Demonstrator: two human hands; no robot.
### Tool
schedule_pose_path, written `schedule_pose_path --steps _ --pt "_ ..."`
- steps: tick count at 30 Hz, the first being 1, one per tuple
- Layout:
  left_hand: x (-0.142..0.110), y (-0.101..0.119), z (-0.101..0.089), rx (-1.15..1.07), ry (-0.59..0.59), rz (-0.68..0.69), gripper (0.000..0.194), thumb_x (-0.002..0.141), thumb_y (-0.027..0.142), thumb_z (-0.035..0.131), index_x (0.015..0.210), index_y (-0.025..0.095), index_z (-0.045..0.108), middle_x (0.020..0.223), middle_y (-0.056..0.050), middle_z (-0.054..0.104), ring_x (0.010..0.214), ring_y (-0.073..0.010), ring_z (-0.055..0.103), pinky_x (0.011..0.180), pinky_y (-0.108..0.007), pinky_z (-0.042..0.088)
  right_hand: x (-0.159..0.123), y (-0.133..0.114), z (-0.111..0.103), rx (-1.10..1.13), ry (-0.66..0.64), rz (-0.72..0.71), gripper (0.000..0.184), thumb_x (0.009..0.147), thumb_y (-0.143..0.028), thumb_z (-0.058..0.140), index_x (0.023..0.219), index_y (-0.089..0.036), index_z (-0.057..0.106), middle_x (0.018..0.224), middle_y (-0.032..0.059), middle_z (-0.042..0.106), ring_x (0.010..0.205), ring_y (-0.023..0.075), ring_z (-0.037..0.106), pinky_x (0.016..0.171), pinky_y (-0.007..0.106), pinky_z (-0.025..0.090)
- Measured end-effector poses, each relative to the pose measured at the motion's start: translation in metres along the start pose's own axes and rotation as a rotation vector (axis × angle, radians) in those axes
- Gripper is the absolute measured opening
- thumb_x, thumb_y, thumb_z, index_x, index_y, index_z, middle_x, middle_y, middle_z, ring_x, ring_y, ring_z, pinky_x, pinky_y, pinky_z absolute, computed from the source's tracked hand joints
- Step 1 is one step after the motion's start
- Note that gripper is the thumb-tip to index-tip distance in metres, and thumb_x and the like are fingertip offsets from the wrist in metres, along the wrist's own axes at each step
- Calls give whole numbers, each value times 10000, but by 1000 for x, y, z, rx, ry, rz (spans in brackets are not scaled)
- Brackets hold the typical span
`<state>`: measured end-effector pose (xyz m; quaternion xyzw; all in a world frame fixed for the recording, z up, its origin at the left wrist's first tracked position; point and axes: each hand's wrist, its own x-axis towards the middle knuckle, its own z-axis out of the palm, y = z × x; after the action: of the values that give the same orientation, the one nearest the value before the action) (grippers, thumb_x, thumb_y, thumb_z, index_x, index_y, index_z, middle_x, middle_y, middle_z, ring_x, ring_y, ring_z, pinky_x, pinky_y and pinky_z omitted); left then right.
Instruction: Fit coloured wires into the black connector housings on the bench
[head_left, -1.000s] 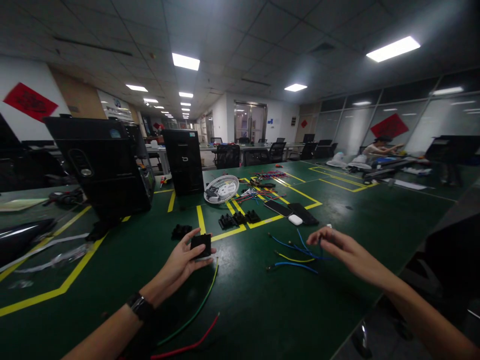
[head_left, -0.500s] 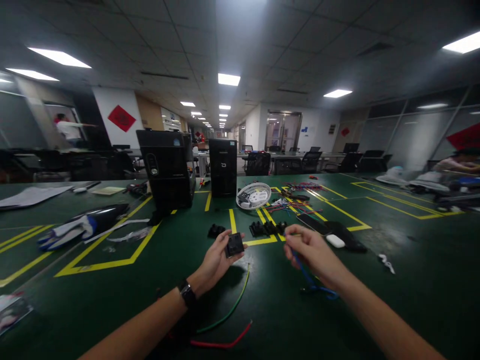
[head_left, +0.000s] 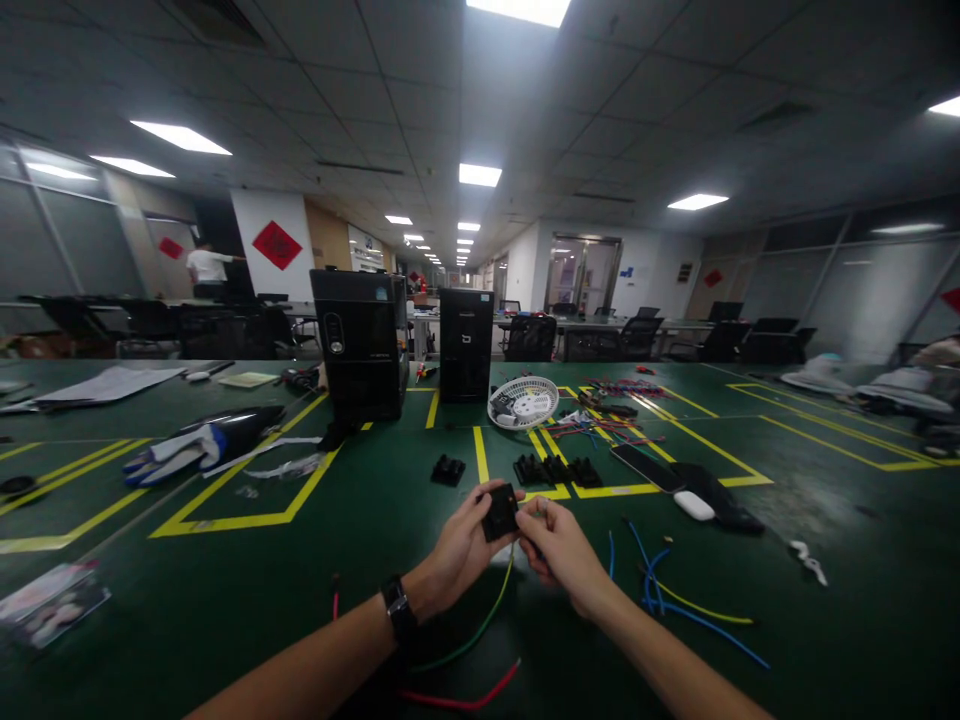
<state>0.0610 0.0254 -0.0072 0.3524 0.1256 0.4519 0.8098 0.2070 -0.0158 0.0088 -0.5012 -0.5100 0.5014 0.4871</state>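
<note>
My left hand (head_left: 463,545) is wrapped around a square black plastic block (head_left: 499,515), holding it tilted above the table. At the block's right edge, my right hand (head_left: 559,550) pinches with thumb and forefinger; whatever sits between those fingertips is too small and hidden to name. A green-yellow wire (head_left: 491,612) curves below the hands, and a red wire (head_left: 469,700) lies nearer to me. Right of my right forearm are several loose blue wires (head_left: 654,590) and a yellow one (head_left: 709,604). Beyond my hands stand similar black blocks, one alone (head_left: 448,470) and a small group (head_left: 553,470).
The green table (head_left: 315,600) carries yellow tape lines. Two black computer towers (head_left: 360,345) stand at the back, beside a white basket (head_left: 525,403) and a wire heap (head_left: 615,405). A phone (head_left: 646,468) and white case (head_left: 694,505) lie right; gloves (head_left: 195,450) lie left.
My right hand has moved left and now meets the block in my left hand. The block has been turned in my left hand. The view has shifted slightly, uncovering the blue wires at right.
</note>
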Motion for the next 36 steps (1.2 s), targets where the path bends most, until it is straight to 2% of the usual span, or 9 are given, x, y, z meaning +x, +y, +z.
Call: schedule_pose_path --steps 4,10,14,18,26,31,36 --pt "-1 -2 -2 67 -12 41 309 873 330 584 1155 206 558 1225 -126 595 1192 -268 530 1036 -471 378 -3 -2 4 17 9 76 407 769 -591 582 798 -235 385 460 -131 398 308 31 259 309 126 150" --pt "-3 -6 -8 315 -79 179 364 915 340 507 1257 217 483 1285 -122 558 1204 -247 519 1066 -440 347 -4 1 5 -43 34 53 513 715 -709 569 755 -233 384 457 -117 384 313 38 278 311 139 176" --pt "-10 0 -1 577 -104 310 364 926 285 473 1282 210 457 1304 -109 538 1202 -228 510 1076 -414 333 -3 4 6 -57 -5 86 556 672 -756 567 708 -233 381 435 -115 352 297 34 249 303 145 153" --pt "-19 3 8 735 -117 408 362 933 252 443 1292 208 449 1285 -102 538 1209 -223 488 1080 -403 321 -3 4 4 -82 -63 92 580 638 -787 569 691 -235 397 400 -120 313 283 38 213 292 160 141" --pt "-27 3 15 936 -155 454 461 950 388 418 1367 195 372 1289 -127 501 1188 -231 475 1044 -377 335 1 8 -6 -94 -90 64 615 620 -821 563 655 -240 364 398 -118 290 293 44 197 310 189 119" --pt "-23 15 13 1108 -57 521 485 923 540 372 1215 190 536 1068 -99 558 966 -216 530 876 -335 398 -3 12 -2 -166 -192 -5 574 732 -792 470 693 -221 433 450 -100 321 348 61 229 354 197 158" --pt "-21 6 11 977 91 435 429 938 510 364 1159 191 548 936 -59 589 844 -180 547 781 -295 412 -12 -2 0 -357 -148 -132 555 818 -711 438 640 -190 515 512 -41 410 476 107 383 445 220 279"
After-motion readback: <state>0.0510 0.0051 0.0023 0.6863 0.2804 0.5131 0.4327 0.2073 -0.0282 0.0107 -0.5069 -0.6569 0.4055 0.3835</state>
